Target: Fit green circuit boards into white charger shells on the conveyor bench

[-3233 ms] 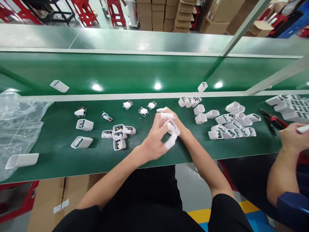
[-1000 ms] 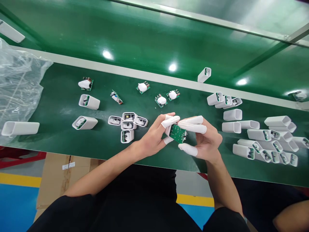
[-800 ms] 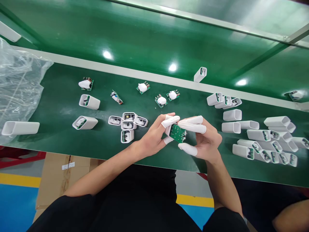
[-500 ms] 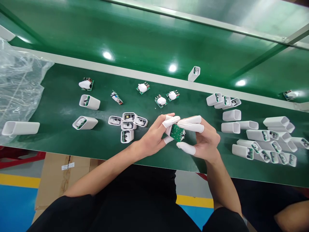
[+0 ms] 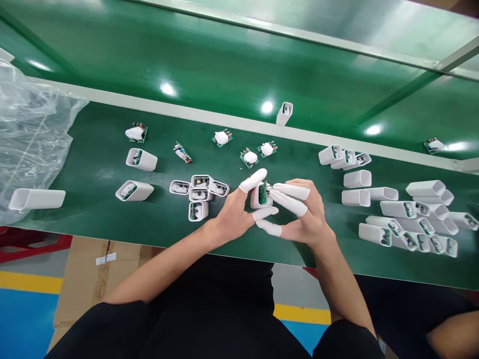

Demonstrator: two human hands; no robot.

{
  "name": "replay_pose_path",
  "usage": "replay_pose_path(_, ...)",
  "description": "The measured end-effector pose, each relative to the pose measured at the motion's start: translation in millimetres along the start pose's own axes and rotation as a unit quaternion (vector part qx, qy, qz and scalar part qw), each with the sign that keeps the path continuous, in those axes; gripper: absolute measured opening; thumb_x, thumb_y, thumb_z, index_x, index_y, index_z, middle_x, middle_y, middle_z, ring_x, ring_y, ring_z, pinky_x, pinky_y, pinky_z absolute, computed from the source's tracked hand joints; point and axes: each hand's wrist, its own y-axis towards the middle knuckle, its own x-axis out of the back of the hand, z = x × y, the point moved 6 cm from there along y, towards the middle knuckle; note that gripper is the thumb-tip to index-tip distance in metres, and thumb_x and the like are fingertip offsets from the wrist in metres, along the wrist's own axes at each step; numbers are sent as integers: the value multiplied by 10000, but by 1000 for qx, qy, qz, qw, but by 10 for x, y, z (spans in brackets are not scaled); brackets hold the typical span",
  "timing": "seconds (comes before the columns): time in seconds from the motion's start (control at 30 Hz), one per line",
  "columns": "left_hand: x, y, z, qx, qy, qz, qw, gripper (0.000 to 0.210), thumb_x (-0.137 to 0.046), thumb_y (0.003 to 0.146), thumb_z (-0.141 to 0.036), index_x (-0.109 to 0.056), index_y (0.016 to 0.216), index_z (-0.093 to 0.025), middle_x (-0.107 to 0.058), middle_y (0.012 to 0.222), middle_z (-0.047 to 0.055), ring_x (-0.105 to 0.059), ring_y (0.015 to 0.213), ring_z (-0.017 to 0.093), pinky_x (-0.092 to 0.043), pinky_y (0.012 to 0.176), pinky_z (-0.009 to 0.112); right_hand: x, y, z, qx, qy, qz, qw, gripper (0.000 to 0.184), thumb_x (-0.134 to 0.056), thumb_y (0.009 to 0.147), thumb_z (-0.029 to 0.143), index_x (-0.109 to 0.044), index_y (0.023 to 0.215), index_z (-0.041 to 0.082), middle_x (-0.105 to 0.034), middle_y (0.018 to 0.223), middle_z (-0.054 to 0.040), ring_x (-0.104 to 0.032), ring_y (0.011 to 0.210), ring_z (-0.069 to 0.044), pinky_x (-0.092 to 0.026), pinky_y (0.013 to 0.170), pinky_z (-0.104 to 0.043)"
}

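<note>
White casing (image 5: 255, 199) in the left hand (image 5: 234, 218) partly encloses a green board (image 5: 263, 194).

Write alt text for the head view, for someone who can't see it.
The left hand holds a white housing with a green circuit board sticking up from its open end, the right hand apparently touching the board. Around them, loose circuit boards and more white housings are spread over a green bench, with clear plastic sheeting at left.

Circuit board (image 5: 263, 194) partly hidden, plastic sheet (image 5: 35, 127) cropped; neighbour's arm (image 5: 456, 336) cropped
</note>
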Motion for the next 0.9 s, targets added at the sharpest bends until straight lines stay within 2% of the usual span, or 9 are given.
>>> replay_pose_path(0.07,-4,-20,35,16,-1,-6,1000,817,-863,1033,-535,-478,1716,-305,-747,1078,38,-775,983,240,-713,955,446,-19,1,3,-7,-5,5,1000,985,-1001,893,416,-516,1738,267,-806,1311,-138,-771,1059,-317,-712,909,-548)
replay_pose_path(0.13,-13,-30,48,22,-4,-2,1000,828,-858,1033,-554,-474,1720,-297,-750,1065,35,-774,953,232,-719,948,445,-34,-5,-3,-9,-13,13,1000,941,-974,921,412,-514,1731,279,-795,1353,-144,-774,1117,-327,-711,935,-552)
replay_pose_path(0.33,-9,-65,86,8,-24,0,1000,899,-890,1004,-556,-444,1762,-367,-778,1309,85,-796,1101,262,-708,1034,469,-82,-74,-13,28,-57,28,998,630,-882,981,272,-641,1560,327,-804,1365,-106,-785,1172,-316,-701,954,-533)
replay_pose_path(0.43,-28,-84,119,8,-40,16,999,926,-888,1001,-571,-425,1776,-365,-773,1355,103,-801,1141,275,-709,1044,471,-96,-124,-35,29,-47,20,998,563,-876,980,239,-689,1502,333,-799,1385,-99,-780,1206,-315,-688,977,-537)
replay_pose_path(0.57,-44,-71,110,1,-41,26,999,920,-895,993,-578,-451,1764,-345,-777,1313,103,-805,1129,276,-719,1005,457,-100,-146,-77,8,3,9,1000,602,-915,934,212,-716,1476,384,-813,1360,-71,-783,1193,-312,-678,986,-532)
replay_pose_path(0.67,-15,-15,41,-24,-52,29,998,914,-911,990,-536,-457,1763,-357,-774,1333,103,-804,1137,274,-711,996,442,-77,-115,-66,5,7,-11,1000,678,-954,896,249,-704,1515,367,-834,1299,-89,-794,1106,-319,-684,923,-525)
replay_pose_path(0.8,31,70,-111,-91,-113,82,986,1033,-954,930,-563,-425,1785,-324,-774,1319,122,-789,1071,272,-699,942,419,-1,-64,-122,-85,59,-66,992,792,-1009,840,491,-687,1551,359,-829,1214,-111,-773,988,-340,-672,779,-539)
replay_pose_path(0.9,42,93,-148,-96,-125,117,980,1078,-966,904,-594,-414,1783,-304,-779,1247,116,-771,1027,269,-685,943,423,25,-47,-158,-133,152,-94,975,709,-1019,817,519,-756,1455,353,-808,1116,-88,-747,956,-326,-659,758,-527)
